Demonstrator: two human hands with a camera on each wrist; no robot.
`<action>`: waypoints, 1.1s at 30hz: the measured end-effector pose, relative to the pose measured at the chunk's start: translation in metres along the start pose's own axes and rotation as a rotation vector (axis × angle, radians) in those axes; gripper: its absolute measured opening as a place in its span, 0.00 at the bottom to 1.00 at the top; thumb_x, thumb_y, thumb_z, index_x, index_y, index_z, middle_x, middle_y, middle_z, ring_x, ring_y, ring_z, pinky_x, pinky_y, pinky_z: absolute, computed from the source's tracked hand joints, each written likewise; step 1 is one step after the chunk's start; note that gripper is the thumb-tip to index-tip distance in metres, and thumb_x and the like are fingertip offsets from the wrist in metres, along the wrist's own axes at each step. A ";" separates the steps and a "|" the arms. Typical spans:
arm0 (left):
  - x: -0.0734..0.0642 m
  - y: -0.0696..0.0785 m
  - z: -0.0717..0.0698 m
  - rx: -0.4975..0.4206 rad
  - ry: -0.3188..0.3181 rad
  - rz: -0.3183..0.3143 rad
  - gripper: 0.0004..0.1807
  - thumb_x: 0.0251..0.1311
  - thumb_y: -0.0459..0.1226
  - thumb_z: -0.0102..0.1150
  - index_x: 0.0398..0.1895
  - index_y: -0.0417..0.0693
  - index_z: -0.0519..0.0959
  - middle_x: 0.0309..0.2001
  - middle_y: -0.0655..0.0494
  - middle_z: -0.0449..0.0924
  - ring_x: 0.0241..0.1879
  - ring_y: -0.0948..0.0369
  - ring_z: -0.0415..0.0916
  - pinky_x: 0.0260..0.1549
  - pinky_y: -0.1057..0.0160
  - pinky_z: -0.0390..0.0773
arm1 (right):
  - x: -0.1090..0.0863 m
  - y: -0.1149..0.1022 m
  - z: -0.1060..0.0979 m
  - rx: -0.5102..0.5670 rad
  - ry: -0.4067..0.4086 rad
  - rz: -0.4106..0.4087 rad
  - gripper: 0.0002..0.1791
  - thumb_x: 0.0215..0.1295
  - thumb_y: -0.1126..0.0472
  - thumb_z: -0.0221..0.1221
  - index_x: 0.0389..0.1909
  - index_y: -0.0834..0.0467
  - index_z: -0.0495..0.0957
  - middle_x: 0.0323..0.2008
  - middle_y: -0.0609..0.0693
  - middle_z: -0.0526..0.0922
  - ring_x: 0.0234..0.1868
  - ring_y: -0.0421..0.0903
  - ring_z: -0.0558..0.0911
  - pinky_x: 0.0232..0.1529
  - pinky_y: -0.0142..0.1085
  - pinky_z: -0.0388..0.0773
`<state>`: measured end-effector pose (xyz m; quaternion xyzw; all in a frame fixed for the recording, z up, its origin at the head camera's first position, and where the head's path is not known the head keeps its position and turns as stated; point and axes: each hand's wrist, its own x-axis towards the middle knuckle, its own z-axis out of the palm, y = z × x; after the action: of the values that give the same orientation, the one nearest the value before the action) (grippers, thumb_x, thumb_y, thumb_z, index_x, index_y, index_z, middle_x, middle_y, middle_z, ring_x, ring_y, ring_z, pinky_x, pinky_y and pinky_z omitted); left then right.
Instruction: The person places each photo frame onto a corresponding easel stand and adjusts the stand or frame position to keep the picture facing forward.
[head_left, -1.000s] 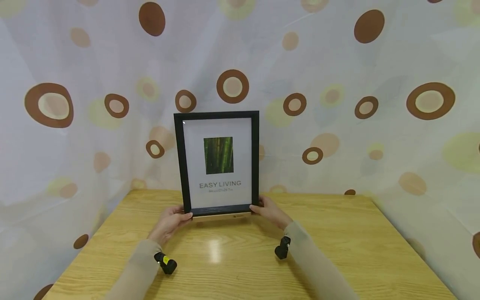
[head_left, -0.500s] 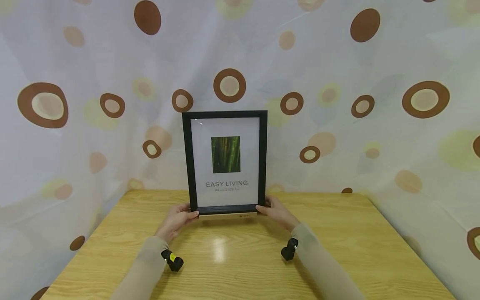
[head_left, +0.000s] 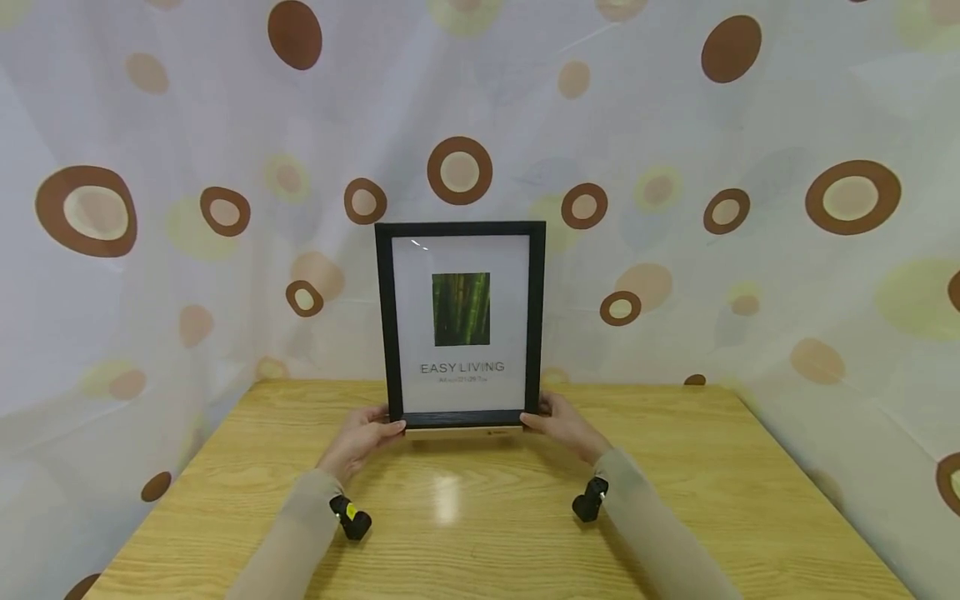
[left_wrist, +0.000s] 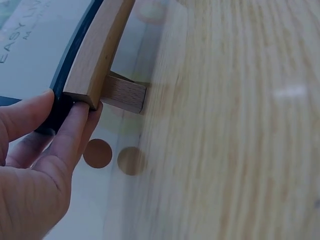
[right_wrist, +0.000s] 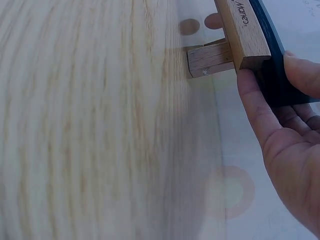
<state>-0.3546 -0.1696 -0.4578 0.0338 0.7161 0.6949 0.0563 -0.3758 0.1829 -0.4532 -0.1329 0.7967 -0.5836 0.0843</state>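
A black picture frame [head_left: 461,421] stands upright near the back of the table, holding a white sheet with a green bamboo picture and the words EASY LIVING. Its lower edge sits on a wooden easel ledge [left_wrist: 92,55], from which a short wooden leg [left_wrist: 125,93] juts down. My left hand [head_left: 360,437] grips the frame's lower left corner, thumb on the front and fingers under the ledge end. At the lower right corner my right hand [head_left: 566,429] grips likewise, fingertip against the ledge's underside. Whether the leg touches the tabletop I cannot tell.
The wood-grain table [head_left: 480,533] spreads out on both sides of the frame. Behind it hangs a pale curtain [head_left: 660,108] with brown ringed spots, which also runs along the left and right sides.
Both hands have shifted the frame and its easel to the right across the back of the table. Their grip on the corners looks the same.
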 end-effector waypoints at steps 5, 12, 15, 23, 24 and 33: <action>0.004 -0.001 0.008 -0.015 -0.022 0.006 0.27 0.64 0.24 0.56 0.66 0.25 0.64 0.61 0.29 0.70 0.48 0.57 0.80 0.56 0.53 0.78 | -0.005 0.002 -0.007 -0.018 0.002 -0.006 0.28 0.70 0.64 0.58 0.66 0.69 0.64 0.60 0.67 0.74 0.56 0.54 0.80 0.54 0.43 0.81; 0.009 0.001 0.018 -0.022 -0.041 0.009 0.28 0.64 0.24 0.57 0.66 0.25 0.64 0.62 0.30 0.70 0.50 0.54 0.79 0.56 0.54 0.79 | -0.011 0.004 -0.017 -0.026 0.019 -0.014 0.27 0.70 0.64 0.58 0.66 0.69 0.64 0.60 0.67 0.74 0.56 0.54 0.80 0.54 0.42 0.81; 0.011 0.002 0.022 -0.021 -0.038 -0.009 0.28 0.64 0.25 0.57 0.67 0.28 0.65 0.62 0.32 0.71 0.51 0.54 0.80 0.55 0.55 0.79 | -0.013 0.005 -0.022 -0.032 0.020 -0.016 0.27 0.70 0.64 0.57 0.66 0.70 0.64 0.59 0.68 0.74 0.55 0.53 0.80 0.55 0.43 0.81; 0.018 0.003 0.030 0.019 -0.050 -0.024 0.29 0.64 0.27 0.58 0.68 0.31 0.65 0.63 0.34 0.71 0.54 0.52 0.79 0.56 0.56 0.79 | -0.017 0.007 -0.031 -0.052 0.043 0.003 0.26 0.70 0.62 0.58 0.64 0.68 0.66 0.58 0.66 0.76 0.54 0.52 0.80 0.56 0.44 0.80; 0.019 0.004 0.031 0.021 -0.050 -0.027 0.29 0.64 0.27 0.58 0.68 0.31 0.65 0.63 0.35 0.71 0.54 0.52 0.78 0.56 0.56 0.79 | -0.017 0.007 -0.032 -0.057 0.044 0.004 0.26 0.70 0.62 0.58 0.65 0.68 0.66 0.58 0.66 0.76 0.54 0.52 0.80 0.56 0.44 0.80; 0.025 0.004 0.038 -0.021 -0.074 -0.009 0.28 0.65 0.26 0.56 0.68 0.30 0.65 0.63 0.33 0.70 0.52 0.53 0.79 0.59 0.52 0.77 | -0.016 0.008 -0.038 0.021 0.018 -0.014 0.29 0.70 0.67 0.56 0.68 0.71 0.60 0.60 0.70 0.72 0.56 0.54 0.79 0.56 0.43 0.81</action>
<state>-0.3744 -0.1285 -0.4561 0.0558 0.7064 0.7003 0.0864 -0.3722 0.2247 -0.4492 -0.1321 0.7902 -0.5937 0.0744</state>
